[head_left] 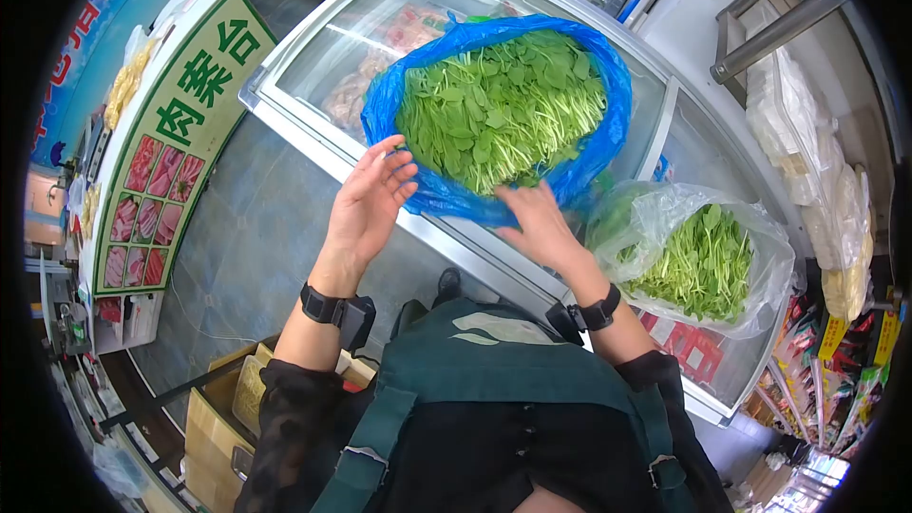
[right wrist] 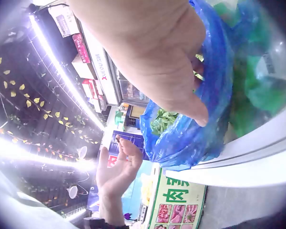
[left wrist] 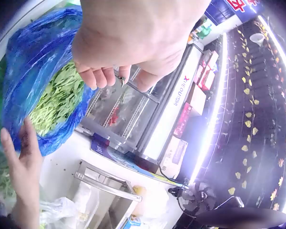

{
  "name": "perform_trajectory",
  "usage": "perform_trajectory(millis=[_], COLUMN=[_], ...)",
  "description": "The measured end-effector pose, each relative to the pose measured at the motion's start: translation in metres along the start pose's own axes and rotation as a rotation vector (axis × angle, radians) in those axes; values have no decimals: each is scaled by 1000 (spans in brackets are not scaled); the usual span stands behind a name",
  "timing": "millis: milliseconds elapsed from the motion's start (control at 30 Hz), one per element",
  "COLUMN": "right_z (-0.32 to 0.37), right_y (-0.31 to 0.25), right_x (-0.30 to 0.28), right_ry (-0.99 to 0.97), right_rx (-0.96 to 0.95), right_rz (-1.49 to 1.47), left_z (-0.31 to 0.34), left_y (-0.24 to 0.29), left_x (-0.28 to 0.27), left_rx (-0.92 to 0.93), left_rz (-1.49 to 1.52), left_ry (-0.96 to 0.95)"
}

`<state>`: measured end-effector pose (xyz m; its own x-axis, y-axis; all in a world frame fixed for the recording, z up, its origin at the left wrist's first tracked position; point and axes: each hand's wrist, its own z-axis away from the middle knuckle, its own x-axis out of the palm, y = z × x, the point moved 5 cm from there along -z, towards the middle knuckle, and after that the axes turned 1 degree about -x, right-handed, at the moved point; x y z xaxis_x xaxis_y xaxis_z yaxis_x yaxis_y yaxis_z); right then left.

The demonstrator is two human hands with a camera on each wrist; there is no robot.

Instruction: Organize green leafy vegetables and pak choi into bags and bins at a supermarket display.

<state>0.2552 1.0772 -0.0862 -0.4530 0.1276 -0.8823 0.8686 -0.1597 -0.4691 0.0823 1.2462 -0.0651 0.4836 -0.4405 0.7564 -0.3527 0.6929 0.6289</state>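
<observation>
A blue plastic bag [head_left: 617,85] lies wide open on the glass-topped freezer, full of leafy greens [head_left: 494,104] with pale stems. At its near edge is my right hand [head_left: 543,226], fingertips over the stem ends and somewhat blurred. In the right wrist view the thumb lies against the outside of the bag [right wrist: 219,71]. Raised beside the bag's left rim is my left hand [head_left: 369,198], palm turned inward and fingers loosely bent. A tiny dark scrap [left wrist: 122,82] shows at its index fingertip, with the thumb apart from it.
A clear bag [head_left: 774,256] of similar greens [head_left: 703,266] sits on the freezer's right part. The freezer's metal-edged frame [head_left: 313,147] runs in front of me. A meat counter sign [head_left: 176,147] stands left, a metal-framed rack [head_left: 779,33] right, and an opened carton [head_left: 214,418] low behind my left arm.
</observation>
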Motion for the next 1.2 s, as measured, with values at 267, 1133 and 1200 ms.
perform_trajectory(millis=[267, 1133, 1200], right_z=[-9, -24, -29], right_y=[-32, 0, 16], right_x=[-5, -1, -10], right_ry=[-22, 400, 482], right_rx=[-67, 206, 326], right_rz=[-153, -237, -157], left_z=[-27, -96, -111], left_y=[32, 79, 84], left_x=[1, -3, -8], left_rx=[162, 549, 646], left_rz=[-139, -1065, -1240], left_ry=[-36, 66, 47])
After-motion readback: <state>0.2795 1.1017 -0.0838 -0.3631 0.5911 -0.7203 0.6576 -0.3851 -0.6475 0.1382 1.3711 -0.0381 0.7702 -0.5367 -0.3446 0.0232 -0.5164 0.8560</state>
